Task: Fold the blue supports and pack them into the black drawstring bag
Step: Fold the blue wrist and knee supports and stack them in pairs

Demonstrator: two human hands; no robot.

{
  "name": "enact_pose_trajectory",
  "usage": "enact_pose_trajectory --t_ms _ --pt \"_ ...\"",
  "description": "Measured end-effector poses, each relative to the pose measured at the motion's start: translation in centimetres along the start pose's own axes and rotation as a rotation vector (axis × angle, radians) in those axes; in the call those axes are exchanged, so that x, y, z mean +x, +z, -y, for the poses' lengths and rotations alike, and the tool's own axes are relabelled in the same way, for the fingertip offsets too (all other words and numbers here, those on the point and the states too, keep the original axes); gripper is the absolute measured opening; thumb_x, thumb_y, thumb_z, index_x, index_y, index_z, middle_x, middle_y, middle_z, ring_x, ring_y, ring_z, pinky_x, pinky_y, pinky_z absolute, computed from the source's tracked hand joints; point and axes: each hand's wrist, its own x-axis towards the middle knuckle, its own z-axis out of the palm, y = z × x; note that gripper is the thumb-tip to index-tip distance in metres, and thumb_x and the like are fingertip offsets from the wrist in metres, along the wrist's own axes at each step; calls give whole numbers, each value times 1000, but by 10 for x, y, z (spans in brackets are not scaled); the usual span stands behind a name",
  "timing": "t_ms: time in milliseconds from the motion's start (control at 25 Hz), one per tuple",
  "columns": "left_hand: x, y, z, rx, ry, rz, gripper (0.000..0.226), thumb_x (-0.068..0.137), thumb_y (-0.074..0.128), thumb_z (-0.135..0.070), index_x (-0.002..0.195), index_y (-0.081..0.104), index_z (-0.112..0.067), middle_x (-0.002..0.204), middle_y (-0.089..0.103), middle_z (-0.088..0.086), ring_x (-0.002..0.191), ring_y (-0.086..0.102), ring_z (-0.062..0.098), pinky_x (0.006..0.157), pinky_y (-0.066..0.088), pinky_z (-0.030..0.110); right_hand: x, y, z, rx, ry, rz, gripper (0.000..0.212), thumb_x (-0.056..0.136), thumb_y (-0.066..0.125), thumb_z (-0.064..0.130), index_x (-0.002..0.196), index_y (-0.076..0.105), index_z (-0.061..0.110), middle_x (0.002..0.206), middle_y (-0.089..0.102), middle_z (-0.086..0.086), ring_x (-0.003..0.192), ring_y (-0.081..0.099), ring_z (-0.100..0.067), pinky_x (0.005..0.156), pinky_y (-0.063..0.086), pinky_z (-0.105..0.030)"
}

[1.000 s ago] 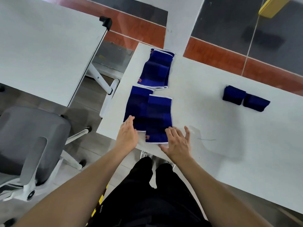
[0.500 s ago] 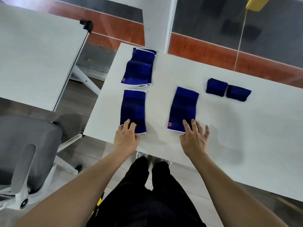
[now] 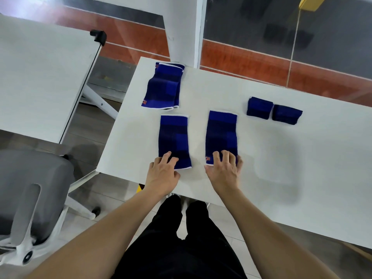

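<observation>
Two blue supports lie flat side by side near the front edge of the white table [image 3: 261, 174]. My left hand [image 3: 164, 172] rests with straight fingers on the near end of the left support [image 3: 174, 137]. My right hand [image 3: 225, 170] rests the same way on the near end of the right support [image 3: 221, 133]. Further back at the left sits a small stack of flat blue supports [image 3: 163, 87]. Two folded blue supports [image 3: 259, 106] [image 3: 286, 115] lie next to each other at the back right. No black drawstring bag is in view.
A grey office chair [image 3: 30, 188] stands at the left of the table. A second white table [image 3: 40, 77] is beyond it. A white pillar [image 3: 181, 37] rises behind the table's far edge. My legs in black trousers are at the front edge.
My right hand slid the upper support off the left one and to the right; the two now lie apart. My left hand stayed on the left support.
</observation>
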Motion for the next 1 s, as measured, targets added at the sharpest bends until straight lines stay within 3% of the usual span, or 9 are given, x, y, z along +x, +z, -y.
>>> enact_pose_trajectory --t_ms 80,240,360,480,560,680,800,920,1000 --pt "1 1 0 1 -7 -10 50 96 50 -27 145 45 -25 162 28 3 134 41 30 109 34 40 9 -3 2 119 -7 -99 22 86 72 17 108 66 15 104 65 -11 96 62 -35 97 44 -50" --pt "3 6 -1 -1 -10 -92 44 91 55 -23 135 52 -21 150 43 3 120 50 34 97 41 42 37 -60 5 997 250 -71 12 102 51 18 104 62 23 90 64 6 76 57 -11 68 41 -12" --pt "3 11 -6 33 -13 -142 41 89 58 -23 129 54 -18 141 49 5 113 54 34 91 43 44 52 -81 1 1459 621 -143 12 99 58 19 96 68 24 84 61 8 72 53 -7 70 47 -20" --pt "9 9 -8 4 4 -158 40 93 54 -10 131 52 -19 141 49 2 114 53 28 93 42 40 40 -64 -13 1456 951 -49 7 95 63 16 94 66 23 91 64 -1 71 56 -14 74 53 -32" --pt "14 6 -6 -58 41 -159 50 91 49 6 134 51 -19 142 50 -1 112 53 26 90 43 37 25 -49 -22 1112 984 44 17 91 65 22 108 61 22 109 67 -5 82 62 -20 81 53 -37" --pt "17 0 1 -204 24 -230 55 88 48 13 135 50 -15 143 46 4 114 50 29 86 49 37 8 -41 -23 653 751 40 43 88 65 24 128 51 23 126 54 -4 109 54 -27 101 37 -40" --pt "18 2 10 -394 -232 -297 42 95 55 -5 136 46 -10 130 50 13 111 50 35 85 44 38 6 -41 3 653 347 -21 35 88 65 15 123 60 22 112 61 1 103 55 -22 95 37 -35" --pt "24 5 10 -481 -386 -224 42 92 66 -30 125 48 -11 110 64 9 106 55 32 83 46 39 1 -30 32 588 -41 151 42 91 62 13 133 61 20 126 66 -1 116 56 -26 101 38 -38" --pt "28 3 2 -564 -435 -186 37 88 71 -30 116 53 -14 98 68 1 99 60 25 78 48 36 -3 -27 46 495 -182 311 57 92 62 22 147 48 23 141 58 2 131 48 -23 112 31 -38"
